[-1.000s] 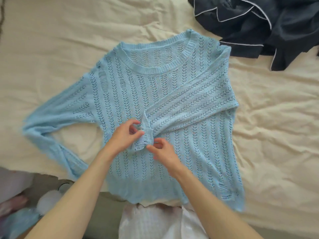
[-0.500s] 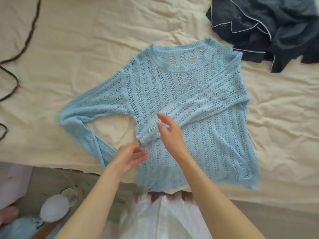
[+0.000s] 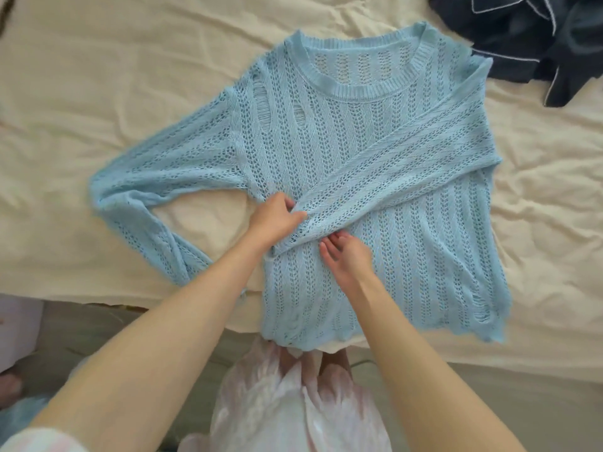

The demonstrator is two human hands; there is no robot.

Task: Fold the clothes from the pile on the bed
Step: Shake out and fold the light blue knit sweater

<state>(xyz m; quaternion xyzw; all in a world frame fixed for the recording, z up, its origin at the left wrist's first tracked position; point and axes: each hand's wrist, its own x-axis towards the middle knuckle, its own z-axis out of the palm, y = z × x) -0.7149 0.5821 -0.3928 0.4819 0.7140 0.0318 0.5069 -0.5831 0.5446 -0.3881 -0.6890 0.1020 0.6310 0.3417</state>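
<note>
A light blue open-knit sweater [image 3: 352, 158] lies flat, front up, on the cream bed sheet [image 3: 98, 93], its collar toward the far side. Its right sleeve [image 3: 408, 177] is folded diagonally across the chest, cuff ending near the middle. Its left sleeve [image 3: 146, 190] stretches out to the left and bends back toward the bed's near edge. My left hand [image 3: 277, 220] grips the folded sleeve's cuff with curled fingers. My right hand [image 3: 346, 256] rests just below the cuff on the sweater body, fingers straight and loosely spread.
A pile of dark navy clothes with white piping [image 3: 528, 37] lies at the far right corner of the bed. The bed's near edge runs below the sweater's hem. My white pleated skirt [image 3: 293, 406] and soft items on the floor at lower left [image 3: 19, 353] are visible.
My left hand has moved up from the sweater's lower left edge and taken hold of the folded sleeve's cuff. My right hand has slid down off the cuff onto the sweater body.
</note>
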